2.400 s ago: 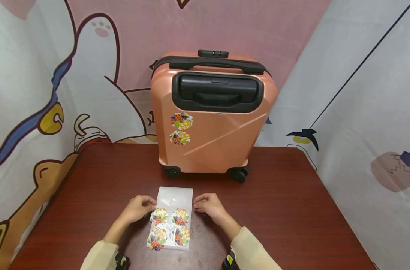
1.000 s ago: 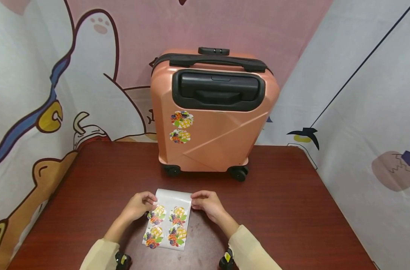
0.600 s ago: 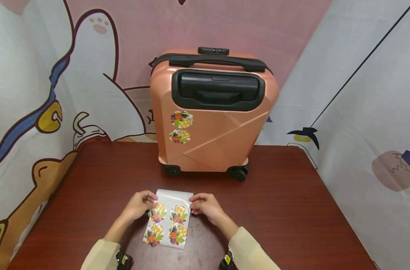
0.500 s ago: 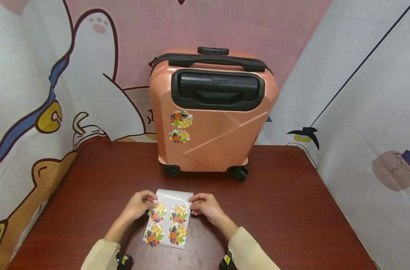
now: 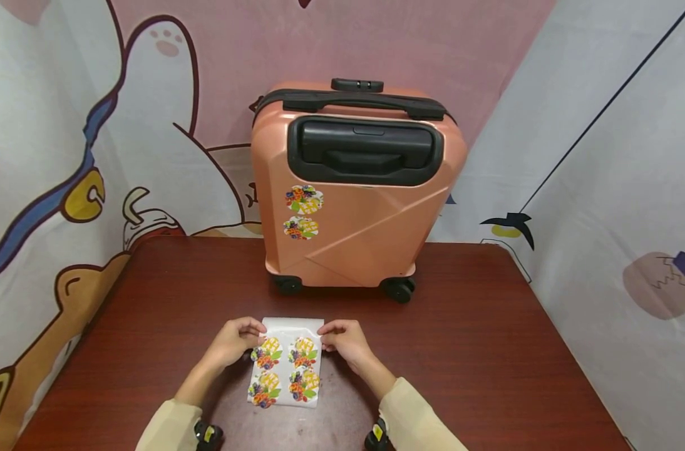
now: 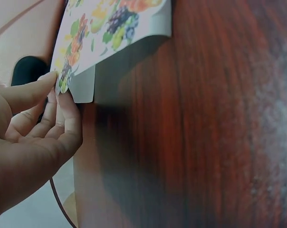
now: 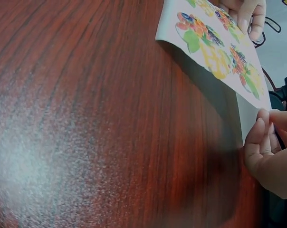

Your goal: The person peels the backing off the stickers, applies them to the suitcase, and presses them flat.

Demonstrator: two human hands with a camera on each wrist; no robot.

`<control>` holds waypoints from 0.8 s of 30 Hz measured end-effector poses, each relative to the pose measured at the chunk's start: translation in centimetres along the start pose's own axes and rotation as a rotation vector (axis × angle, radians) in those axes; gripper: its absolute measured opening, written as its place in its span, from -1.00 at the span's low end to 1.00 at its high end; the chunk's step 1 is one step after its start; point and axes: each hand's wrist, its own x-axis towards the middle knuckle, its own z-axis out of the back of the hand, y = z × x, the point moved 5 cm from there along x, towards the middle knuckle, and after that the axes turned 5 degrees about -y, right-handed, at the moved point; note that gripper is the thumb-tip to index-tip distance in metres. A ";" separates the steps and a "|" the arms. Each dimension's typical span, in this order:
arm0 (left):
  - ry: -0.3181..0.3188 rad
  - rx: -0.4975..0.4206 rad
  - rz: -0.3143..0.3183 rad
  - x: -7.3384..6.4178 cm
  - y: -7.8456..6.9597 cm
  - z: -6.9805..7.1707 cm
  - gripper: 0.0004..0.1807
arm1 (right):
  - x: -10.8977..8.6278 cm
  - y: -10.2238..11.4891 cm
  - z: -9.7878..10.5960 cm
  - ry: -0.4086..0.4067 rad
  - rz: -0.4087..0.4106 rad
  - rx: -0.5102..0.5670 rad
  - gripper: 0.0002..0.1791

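A white sheet of fruit-print stickers (image 5: 284, 376) lies between both hands, partly raised off the table. Several round fruit stickers fill its near part, and its far end bends over. My left hand (image 5: 234, 344) pinches the left edge between thumb and fingers, close to a sticker. At the opposite edge, my right hand (image 5: 349, 344) pinches the sheet the same way. Both wrist views show the sheet's near edge standing above the wood, with a plain white piece (image 6: 84, 88) beneath it. Beyond it stands an orange-pink suitcase (image 5: 370, 232) bearing two fruit stickers, an upper one (image 5: 304, 199) and a lower one (image 5: 300, 228).
The suitcase rests upright on black wheels (image 5: 397, 289) near the back of the brown wooden table (image 5: 478, 351). Its black handle recess (image 5: 365, 153) faces me. A printed cloth backdrop (image 5: 573, 156) hangs behind and to the sides of the table.
The sheet lay flatter at first, with my right hand just beside it. Now both hands grip it, its far end curls, and it has straightened and shifted slightly right.
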 end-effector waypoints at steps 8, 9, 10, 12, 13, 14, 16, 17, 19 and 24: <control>0.001 -0.029 -0.039 0.0 -0.5 0.1 -0.89 | 0.1 0.1 0.2 0.001 0.005 -0.019 -0.85; 0.001 -0.029 -0.038 0.0 -0.5 0.1 -0.89 | 0.1 0.1 0.2 0.003 0.005 -0.021 -0.85; -0.001 -0.031 -0.037 0.0 -0.5 0.1 -0.89 | 0.1 0.1 0.2 0.004 0.005 -0.023 -0.85; -0.001 -0.031 -0.041 -0.1 -0.5 0.1 -0.89 | -0.1 0.2 0.2 0.006 0.011 -0.026 -0.85; 0.002 -0.029 -0.044 -0.1 -0.5 0.1 -0.89 | -0.1 0.2 0.2 0.004 0.009 -0.026 -0.85; 0.000 -0.028 -0.042 -0.2 -0.5 0.1 -0.89 | -0.2 0.2 0.2 0.004 0.010 -0.027 -0.85; -0.005 -0.027 -0.034 -0.2 -0.5 0.1 -0.89 | -0.2 0.2 0.2 0.002 0.010 -0.031 -0.85; -0.006 -0.026 -0.029 -0.2 -0.5 0.1 -0.89 | -0.2 0.2 0.2 0.001 0.011 -0.034 -0.85; -0.008 -0.024 -0.025 -0.2 -0.6 0.1 -0.89 | -0.3 0.2 0.3 -0.010 0.009 -0.038 -0.85; -0.006 -0.029 -0.046 -0.3 -0.6 0.2 -0.90 | -0.2 0.7 0.6 -0.056 0.015 -0.047 -0.84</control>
